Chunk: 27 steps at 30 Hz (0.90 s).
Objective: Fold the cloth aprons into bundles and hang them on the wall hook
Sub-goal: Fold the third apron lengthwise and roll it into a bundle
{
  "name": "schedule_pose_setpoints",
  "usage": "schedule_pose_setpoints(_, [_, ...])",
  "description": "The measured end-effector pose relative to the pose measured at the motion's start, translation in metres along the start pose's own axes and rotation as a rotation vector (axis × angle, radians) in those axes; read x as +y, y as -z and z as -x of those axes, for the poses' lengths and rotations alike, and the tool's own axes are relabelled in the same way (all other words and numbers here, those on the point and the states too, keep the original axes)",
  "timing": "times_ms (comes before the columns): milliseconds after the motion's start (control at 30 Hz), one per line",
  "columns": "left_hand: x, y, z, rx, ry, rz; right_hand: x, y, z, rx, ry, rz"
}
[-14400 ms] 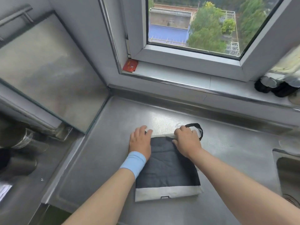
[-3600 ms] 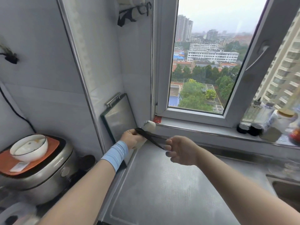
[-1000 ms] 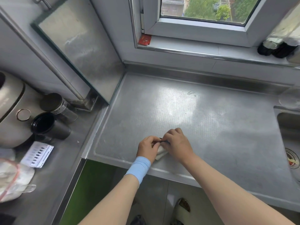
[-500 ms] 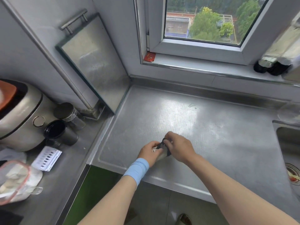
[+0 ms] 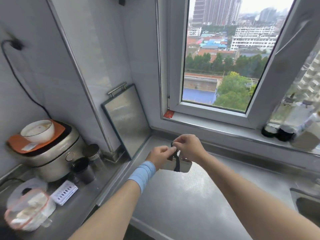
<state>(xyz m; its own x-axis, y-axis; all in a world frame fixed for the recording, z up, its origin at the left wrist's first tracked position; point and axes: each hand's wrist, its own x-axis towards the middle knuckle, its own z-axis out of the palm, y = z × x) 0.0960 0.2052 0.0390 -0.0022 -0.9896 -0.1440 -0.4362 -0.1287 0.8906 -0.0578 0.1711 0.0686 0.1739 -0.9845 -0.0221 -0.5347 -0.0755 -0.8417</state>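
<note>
A rolled grey apron bundle [image 5: 183,166] with a black strap wound around it hangs in the air above the steel counter [image 5: 190,196]. My left hand [image 5: 160,155], with a blue wristband, pinches the black strap at the bundle's top. My right hand [image 5: 187,146] pinches the strap's loop just above it. Both hands are raised in front of the window corner. A dark item [image 5: 122,0] shows on the wall at the top edge; I cannot tell if it is the hook.
A steel board [image 5: 126,120] leans against the wall on the left. A rice cooker [image 5: 50,153] with a bowl [image 5: 37,129] on top, dark cups [image 5: 83,169] and a bagged container [image 5: 28,210] stand at left. Bottles [image 5: 284,129] line the sill; a sink [image 5: 308,207] lies right.
Both hands lifted the bundle off the counter's front edge and up toward the window corner. My view tilted upward, so the wall and the skyline now show.
</note>
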Motion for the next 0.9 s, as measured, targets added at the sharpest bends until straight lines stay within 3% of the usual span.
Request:
schedule_pose_setpoints(333, [0.104, 0.058, -0.031, 0.325, -0.191, 0.035, -0.102, 0.053, -0.046, 0.152, 0.174, -0.239])
schedule_pose_setpoints(500, [0.140, 0.103, -0.052, 0.517, -0.245, -0.056, -0.146, 0.053, -0.070, 0.098, 0.223, -0.215])
schedule_pose_setpoints(700, [0.174, 0.164, -0.087, 0.564, -0.317, -0.119, -0.202, 0.046, -0.118, 0.258, 0.264, -0.201])
schedule_pose_setpoints(900, [0.226, 0.241, -0.122, 0.556, -0.546, 0.059, -0.278, 0.053, -0.170, 0.403, 0.377, -0.206])
